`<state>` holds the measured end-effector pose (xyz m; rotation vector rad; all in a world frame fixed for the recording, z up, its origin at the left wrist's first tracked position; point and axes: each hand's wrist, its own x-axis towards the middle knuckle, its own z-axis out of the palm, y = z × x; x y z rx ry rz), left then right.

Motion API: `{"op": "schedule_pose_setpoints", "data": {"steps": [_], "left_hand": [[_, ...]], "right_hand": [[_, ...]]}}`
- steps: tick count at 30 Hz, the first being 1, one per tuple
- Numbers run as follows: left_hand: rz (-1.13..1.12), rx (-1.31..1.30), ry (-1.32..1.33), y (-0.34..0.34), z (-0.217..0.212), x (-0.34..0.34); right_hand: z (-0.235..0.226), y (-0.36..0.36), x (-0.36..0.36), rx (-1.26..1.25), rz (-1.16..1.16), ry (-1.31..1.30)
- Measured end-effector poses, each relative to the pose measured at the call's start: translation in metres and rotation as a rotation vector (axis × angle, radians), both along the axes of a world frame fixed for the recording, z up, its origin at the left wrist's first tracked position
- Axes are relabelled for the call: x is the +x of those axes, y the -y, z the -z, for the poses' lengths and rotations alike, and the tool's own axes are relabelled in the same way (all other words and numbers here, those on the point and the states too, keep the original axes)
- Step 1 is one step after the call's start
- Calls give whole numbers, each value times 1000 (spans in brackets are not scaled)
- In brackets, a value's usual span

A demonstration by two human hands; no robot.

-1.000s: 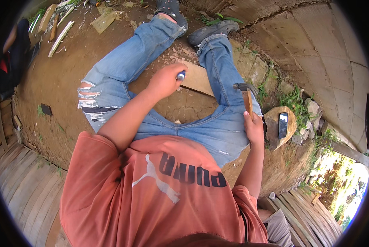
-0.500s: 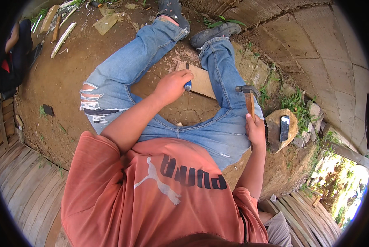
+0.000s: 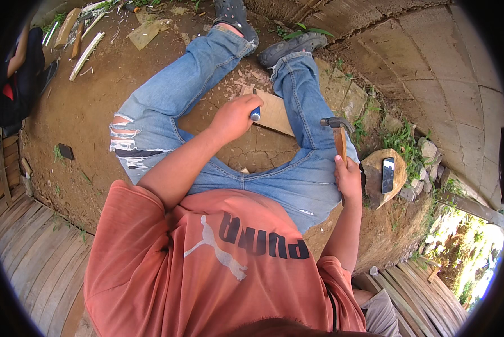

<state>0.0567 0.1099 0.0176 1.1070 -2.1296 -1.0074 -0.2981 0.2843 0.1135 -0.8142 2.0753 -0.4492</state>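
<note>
My left hand [image 3: 236,117] is closed round a blue-handled chisel [image 3: 255,114]. The handle's end pokes out below my fist, and a short dark strip of blade shows beyond my fingers, over a flat piece of wood [image 3: 275,115]. That wood lies on the ground between my legs, partly covered by my hand; whether the blade's tip touches it I cannot tell. On the right, my right hand [image 3: 348,177] grips the wooden handle of a claw hammer [image 3: 340,143]. The hammer's metal head is raised above my right thigh, apart from the chisel.
Wood chips [image 3: 252,76] litter the dirt near my feet. A phone [image 3: 388,174] rests on a cut stump [image 3: 399,163] to my right, beside stones and a wall [image 3: 426,62]. Wood strips [image 3: 87,55] lie far left, near another person [image 3: 24,73]. A dark flat object [image 3: 66,151] lies left.
My left hand has shifted very slightly left and up with the chisel. The hammer in my right hand has hardly moved.
</note>
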Motion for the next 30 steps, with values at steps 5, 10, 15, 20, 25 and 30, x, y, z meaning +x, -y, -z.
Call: {"op": "schedule_pose_setpoints", "data": {"steps": [5, 10, 15, 20, 25, 30], "left_hand": [[-26, -27, -30, 7, 6, -1], [-12, 2, -26, 14, 9, -1], [-7, 44, -3, 9, 9, 0], [0, 73, 9, 10, 14, 1], [4, 64, -13, 11, 10, 0], [22, 61, 6, 13, 9, 0]], "right_hand": [[-2, 2, 2, 5, -52, -68], [-11, 9, 37, -172, -315, -325], [-41, 20, 98, -387, -544, -337], [-39, 34, 119, -726, -873, -320], [-20, 37, 129, -397, -720, -564], [-20, 38, 123, -598, -796, -444]]}}
